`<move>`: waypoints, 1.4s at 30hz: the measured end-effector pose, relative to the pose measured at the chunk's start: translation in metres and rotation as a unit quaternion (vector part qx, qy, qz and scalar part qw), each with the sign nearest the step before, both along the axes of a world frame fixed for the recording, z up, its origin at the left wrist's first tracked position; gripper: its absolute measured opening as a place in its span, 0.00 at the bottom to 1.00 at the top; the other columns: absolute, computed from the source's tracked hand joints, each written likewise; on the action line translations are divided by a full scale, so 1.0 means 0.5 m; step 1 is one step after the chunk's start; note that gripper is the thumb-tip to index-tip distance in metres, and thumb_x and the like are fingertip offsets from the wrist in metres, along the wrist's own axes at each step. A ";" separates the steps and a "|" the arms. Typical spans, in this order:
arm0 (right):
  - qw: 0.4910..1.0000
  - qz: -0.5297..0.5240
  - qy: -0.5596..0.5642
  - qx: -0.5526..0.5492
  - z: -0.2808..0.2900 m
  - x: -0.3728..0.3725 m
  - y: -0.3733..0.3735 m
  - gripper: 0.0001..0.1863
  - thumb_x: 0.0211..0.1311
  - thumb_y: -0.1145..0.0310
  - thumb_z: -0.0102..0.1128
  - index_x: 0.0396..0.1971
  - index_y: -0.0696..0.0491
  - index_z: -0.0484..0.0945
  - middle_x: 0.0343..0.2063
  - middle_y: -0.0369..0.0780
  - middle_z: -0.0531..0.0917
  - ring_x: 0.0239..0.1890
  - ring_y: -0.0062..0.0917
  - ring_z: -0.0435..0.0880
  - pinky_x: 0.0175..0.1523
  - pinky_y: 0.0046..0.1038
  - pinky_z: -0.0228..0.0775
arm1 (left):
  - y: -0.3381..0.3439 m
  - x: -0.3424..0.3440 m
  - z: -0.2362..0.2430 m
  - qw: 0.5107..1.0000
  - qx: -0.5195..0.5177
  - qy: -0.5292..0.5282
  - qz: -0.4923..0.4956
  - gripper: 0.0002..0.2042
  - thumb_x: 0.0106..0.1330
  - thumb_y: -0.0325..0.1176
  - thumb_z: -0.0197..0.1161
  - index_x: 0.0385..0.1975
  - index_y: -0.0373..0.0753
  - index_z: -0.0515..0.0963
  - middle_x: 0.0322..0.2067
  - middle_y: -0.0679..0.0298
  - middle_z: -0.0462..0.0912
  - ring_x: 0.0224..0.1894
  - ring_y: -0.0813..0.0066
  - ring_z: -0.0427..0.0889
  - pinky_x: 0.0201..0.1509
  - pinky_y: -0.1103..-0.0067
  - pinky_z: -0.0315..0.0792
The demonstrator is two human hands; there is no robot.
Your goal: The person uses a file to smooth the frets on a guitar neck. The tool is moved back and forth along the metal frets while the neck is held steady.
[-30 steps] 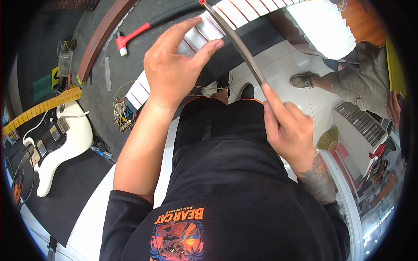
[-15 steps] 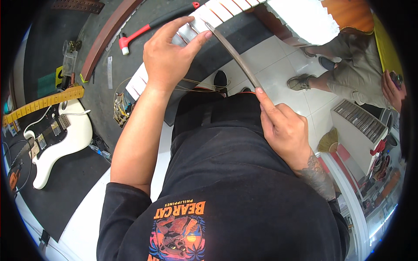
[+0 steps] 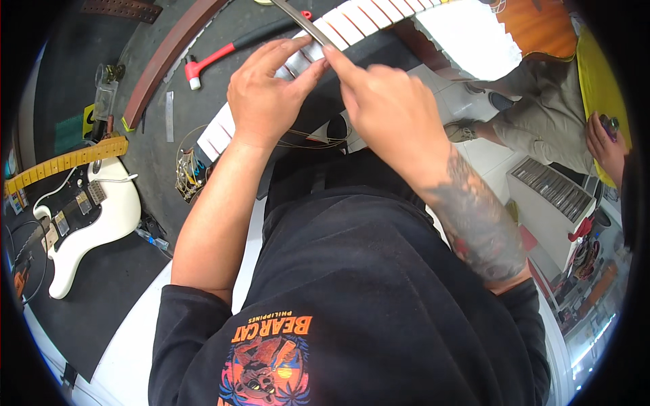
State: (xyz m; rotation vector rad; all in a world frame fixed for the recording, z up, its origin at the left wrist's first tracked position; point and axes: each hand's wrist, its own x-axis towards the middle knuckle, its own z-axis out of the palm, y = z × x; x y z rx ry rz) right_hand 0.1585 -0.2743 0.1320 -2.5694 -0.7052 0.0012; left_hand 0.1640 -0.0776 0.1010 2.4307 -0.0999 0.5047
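My right hand (image 3: pixel 381 111) grips a long flat metal file (image 3: pixel 298 17), its index finger along the tool and the blade lying diagonally across the guitar neck (image 3: pixel 352 26), which is covered in white masking tape with exposed frets. My left hand (image 3: pixel 264 95) holds the neck beside the file, thumb and fingers curled over the taped surface. A red-and-black mallet (image 3: pixel 208 61) lies just behind my left hand. At the neck's far right, white paper (image 3: pixel 467 47) covers part of an orange sunburst guitar body (image 3: pixel 542 27). Strings (image 3: pixel 186 176) hang loose by the headstock end.
A white electric guitar (image 3: pixel 115 210) with yellow neck lies on the left bench mat (image 3: pixel 78 325). A curved brown bar (image 3: pixel 152 78) and ruler (image 3: pixel 169 115) sit behind. Another person's hand (image 3: pixel 602 152) and leg (image 3: pixel 542 128) are at right, near a grey rack (image 3: pixel 548 196) of slim items.
My right hand has pushed the file up and leftward, so much more of it reaches past the neck. My left hand stays nearly in place. The other person's hand has shifted slightly.
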 end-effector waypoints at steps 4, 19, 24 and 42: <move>1.000 -0.005 0.016 -0.010 0.033 -0.139 -0.103 0.32 0.60 0.73 0.67 0.67 0.46 0.77 0.25 0.41 0.80 0.19 0.37 0.83 0.26 0.37 0.79 | -0.007 -0.011 0.022 1.000 -0.001 0.021 0.005 0.18 0.56 0.43 0.80 0.44 0.45 0.89 0.44 0.62 0.90 0.45 0.65 0.90 0.49 0.73 0.81; 0.999 -0.008 0.008 0.044 -0.001 -0.108 -0.087 0.32 0.59 0.75 0.68 0.67 0.43 0.78 0.22 0.38 0.76 0.18 0.36 0.80 0.25 0.37 0.75 | -0.006 -0.008 0.025 1.000 -0.003 0.026 0.008 0.18 0.55 0.43 0.81 0.44 0.45 0.90 0.44 0.61 0.90 0.45 0.65 0.90 0.49 0.73 0.82; 0.997 -0.021 -0.010 0.077 -0.020 -0.149 -0.114 0.35 0.57 0.77 0.70 0.67 0.40 0.78 0.21 0.36 0.74 0.17 0.33 0.78 0.22 0.35 0.73 | -0.008 -0.010 0.025 0.999 0.012 0.029 -0.007 0.18 0.56 0.38 0.81 0.46 0.40 0.89 0.46 0.58 0.90 0.47 0.66 0.90 0.53 0.74 0.81; 0.999 -0.004 0.014 0.036 0.020 -0.043 -0.021 0.28 0.61 0.75 0.66 0.63 0.47 0.80 0.20 0.40 0.75 0.17 0.37 0.79 0.24 0.36 0.74 | 0.001 -0.005 0.018 1.000 0.004 0.009 -0.003 0.18 0.53 0.44 0.81 0.43 0.47 0.90 0.43 0.62 0.90 0.41 0.62 0.89 0.44 0.72 0.82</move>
